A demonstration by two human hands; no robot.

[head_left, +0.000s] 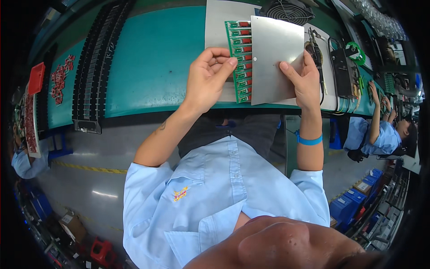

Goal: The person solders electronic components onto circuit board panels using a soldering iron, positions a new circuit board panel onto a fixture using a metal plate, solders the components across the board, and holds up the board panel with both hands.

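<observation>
A green circuit board panel (244,41) with a column of red and silver components is held up over the front of the bench. A flat grey metal plate (274,49) covers its right part, so only the left strip of the panel shows. My left hand (208,77) pinches the panel's left edge between thumb and fingers. On the other side, my right hand (304,80) grips the right edge of the plate, thumb on its face and fingers wrapped behind. Whether the right fingers also touch the panel is hidden.
Left on the green mat (148,54) stands a black slotted rack (98,62), with loose red parts (60,80) and a red tray (36,78) beyond. A fan (286,13), soldering iron (316,47), black box (342,74) and green spool (355,53) line the back and right. A co-worker (380,136) sits at right.
</observation>
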